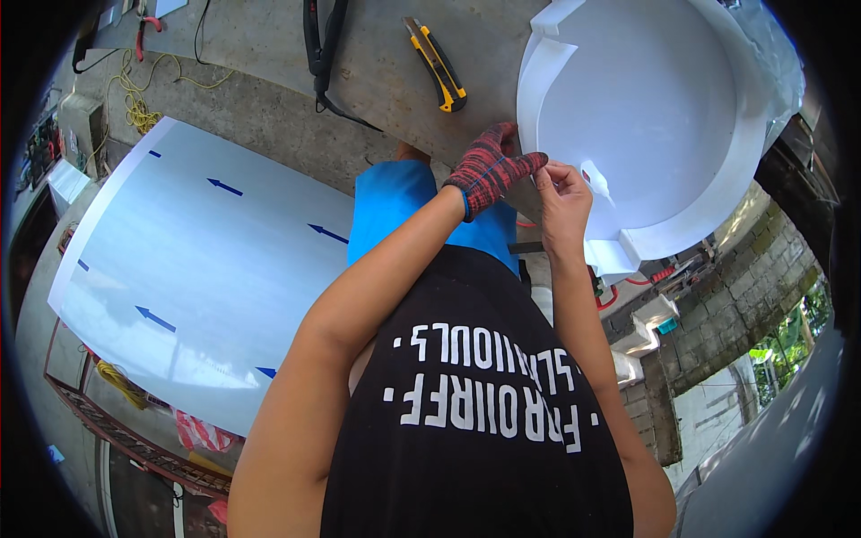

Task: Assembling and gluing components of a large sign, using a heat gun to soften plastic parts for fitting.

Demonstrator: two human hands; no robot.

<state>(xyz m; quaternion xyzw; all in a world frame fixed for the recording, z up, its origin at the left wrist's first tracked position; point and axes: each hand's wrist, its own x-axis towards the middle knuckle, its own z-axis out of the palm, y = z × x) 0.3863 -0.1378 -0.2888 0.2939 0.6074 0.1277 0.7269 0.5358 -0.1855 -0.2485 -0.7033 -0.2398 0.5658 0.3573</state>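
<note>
My left hand [491, 172], in a red-and-black knit glove, is closed at the near left edge of a large round white plastic form [659, 108]. Its fingers and thumb close round the form's upright white edge strip [531, 99]. Just to the right, my bare right hand [565, 204] is pinched, its fingertips meeting the glove's thumb tip. Whatever lies between those fingertips is too small to make out. Beside the right hand, a small white flap with a red spot [592, 177] shows on the form. The strip bends into square corners at its far and near ends.
A yellow-and-black utility knife [435, 65] and a black corded tool [323, 49] lie on the grey worktable [377, 54]. Left of me is a large film-covered sheet [206, 260] with blue arrows. Red-handled pliers [146, 31] and yellow cord [139, 108] are at the far left.
</note>
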